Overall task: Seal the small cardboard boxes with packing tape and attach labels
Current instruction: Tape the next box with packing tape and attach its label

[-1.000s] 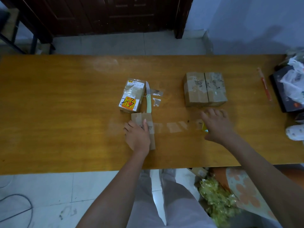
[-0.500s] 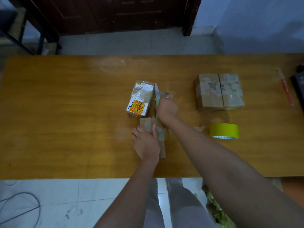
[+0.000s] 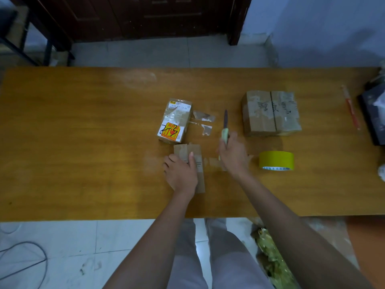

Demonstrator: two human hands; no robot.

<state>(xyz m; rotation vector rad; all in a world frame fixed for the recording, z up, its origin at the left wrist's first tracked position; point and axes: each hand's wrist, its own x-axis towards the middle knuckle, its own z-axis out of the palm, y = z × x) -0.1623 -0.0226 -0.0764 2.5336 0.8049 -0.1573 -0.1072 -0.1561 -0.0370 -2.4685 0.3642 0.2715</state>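
While the left hand (image 3: 181,174) presses flat on the small box (image 3: 190,163), its long axis running away from the person, a tape strip (image 3: 214,162) stretches from the box's right side toward the yellow tape roll (image 3: 276,160). Right hand (image 3: 233,153), between box and roll, grips a knife (image 3: 225,128), blade pointing away. Labelled box (image 3: 176,120): just beyond. Paired boxes (image 3: 270,112): beyond the roll. Likely next: cutting the strip.

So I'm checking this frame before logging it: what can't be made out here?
- Small box, head view: mostly under the left hand; seam state hidden.
- Knife: handle wrapped by the right hand.
- Label on the taped box: print too small.
- Dark object: cut off by the right edge.
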